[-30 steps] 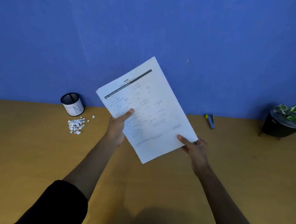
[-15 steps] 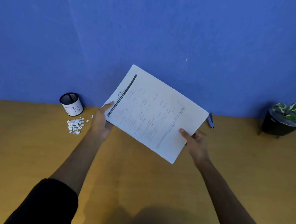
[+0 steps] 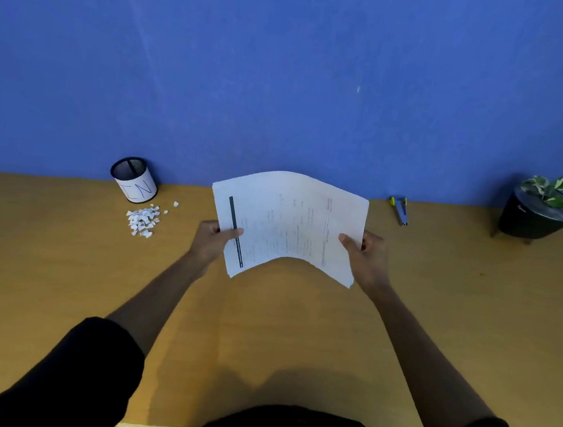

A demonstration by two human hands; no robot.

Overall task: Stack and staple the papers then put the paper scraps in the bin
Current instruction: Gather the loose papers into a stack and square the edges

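Observation:
I hold a stack of printed white papers (image 3: 289,221) above the middle of the wooden desk (image 3: 60,278), turned sideways and bowed upward in the middle. My left hand (image 3: 210,241) grips the left edge near the dark header bar. My right hand (image 3: 367,256) grips the right edge. A pile of small white paper scraps (image 3: 142,220) lies on the desk at the back left. Just behind the scraps stands the bin (image 3: 133,179), a black mesh cup with a white label. A stapler (image 3: 400,211) with yellow tips lies at the back right against the wall.
A potted plant (image 3: 538,210) in a black pot stands at the far right back corner. The blue wall (image 3: 286,76) closes off the desk's far edge. The desk's near edge runs just below my arms.
Both hands have turned the papers from a raised diagonal to a sideways hold and lowered them toward the desk. The sheets now bow upward between my hands.

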